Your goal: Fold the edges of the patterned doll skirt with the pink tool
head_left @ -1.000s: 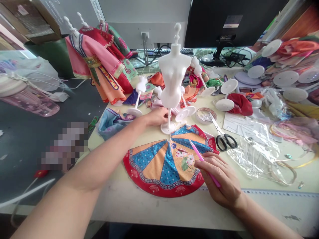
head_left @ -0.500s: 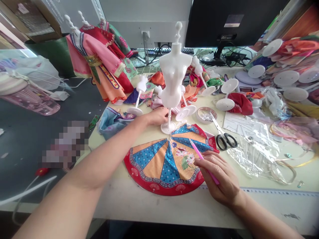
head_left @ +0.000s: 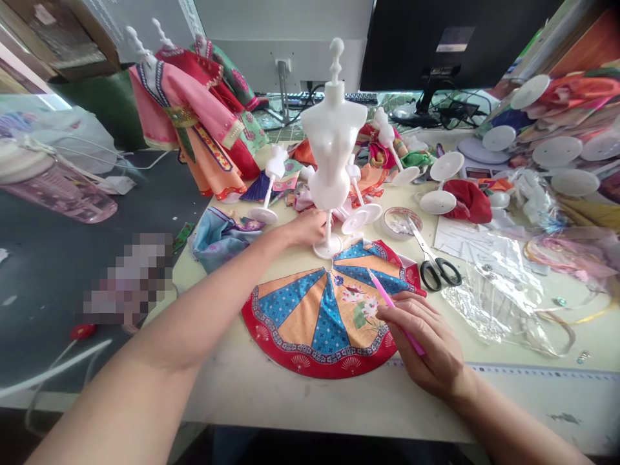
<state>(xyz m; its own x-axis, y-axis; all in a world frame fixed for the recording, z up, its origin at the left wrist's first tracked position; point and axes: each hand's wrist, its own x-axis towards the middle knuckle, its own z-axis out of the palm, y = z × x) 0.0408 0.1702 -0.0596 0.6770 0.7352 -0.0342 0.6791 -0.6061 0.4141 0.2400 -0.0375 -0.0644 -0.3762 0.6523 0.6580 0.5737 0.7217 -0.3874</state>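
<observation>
My left hand reaches across the table and is closed at the thin pole of a white doll mannequin. Its fingertips are partly hidden. The mannequin stands nearly upright on its round base, just behind a fan-shaped doll skirt. That skirt lies flat, with blue and orange panels, a red border and a flower print. In my right hand is a slim pink-handled tool with a small metal tip, held like a pen over the skirt's right side. I cannot make out the tip's exact form.
Black-handled scissors rest against a tape roll. Clear plastic bags lie at right. Dressed doll stands and small white mannequins are at the back, before monitors. A ruler runs along the front.
The mannequin's top has swung left, so it leans less to the right. Its base has hardly shifted. My right hand and the skirt stay almost where they were.
</observation>
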